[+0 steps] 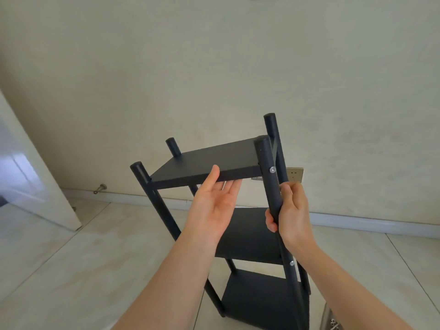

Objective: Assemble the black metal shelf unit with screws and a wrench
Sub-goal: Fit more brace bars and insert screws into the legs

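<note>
Centre frame, my left hand props the top shelf with straight fingers; my right hand grips the post, probably to steady it.

A black shelf unit stands on a tiled floor. The right hand grips its near right post; the left hand, palm up with fingers straight, touches the top shelf's front edge.
</note>
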A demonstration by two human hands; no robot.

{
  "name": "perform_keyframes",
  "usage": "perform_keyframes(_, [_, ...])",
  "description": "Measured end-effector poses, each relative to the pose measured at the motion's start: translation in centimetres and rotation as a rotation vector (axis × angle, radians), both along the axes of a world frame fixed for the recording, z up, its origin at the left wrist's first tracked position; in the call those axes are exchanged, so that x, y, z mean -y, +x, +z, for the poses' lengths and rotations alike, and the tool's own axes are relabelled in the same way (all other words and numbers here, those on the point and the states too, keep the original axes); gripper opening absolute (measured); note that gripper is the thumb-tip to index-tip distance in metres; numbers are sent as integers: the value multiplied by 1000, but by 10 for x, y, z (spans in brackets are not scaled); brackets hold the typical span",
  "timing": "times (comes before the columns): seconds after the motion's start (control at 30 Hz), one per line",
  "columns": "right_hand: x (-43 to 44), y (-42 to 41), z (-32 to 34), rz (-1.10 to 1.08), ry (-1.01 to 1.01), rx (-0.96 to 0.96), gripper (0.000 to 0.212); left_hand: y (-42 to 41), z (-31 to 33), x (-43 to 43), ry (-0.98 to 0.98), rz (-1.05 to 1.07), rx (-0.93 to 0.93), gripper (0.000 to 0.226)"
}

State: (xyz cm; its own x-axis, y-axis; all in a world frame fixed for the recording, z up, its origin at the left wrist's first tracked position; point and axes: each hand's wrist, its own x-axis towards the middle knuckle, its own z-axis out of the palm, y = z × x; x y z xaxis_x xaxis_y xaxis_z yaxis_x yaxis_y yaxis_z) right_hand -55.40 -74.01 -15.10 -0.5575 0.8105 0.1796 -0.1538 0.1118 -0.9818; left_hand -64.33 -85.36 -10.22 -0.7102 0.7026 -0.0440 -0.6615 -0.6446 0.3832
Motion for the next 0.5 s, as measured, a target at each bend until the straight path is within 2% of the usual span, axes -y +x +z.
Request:
perform_keyframes(0.2, [11,-34,20,56,83,32,17,-25,0,24,34,83,38,36])
perform_keyframes(0.5, [40,-89,29,122,192,104,13,-60,-1,73,38,172,99,26])
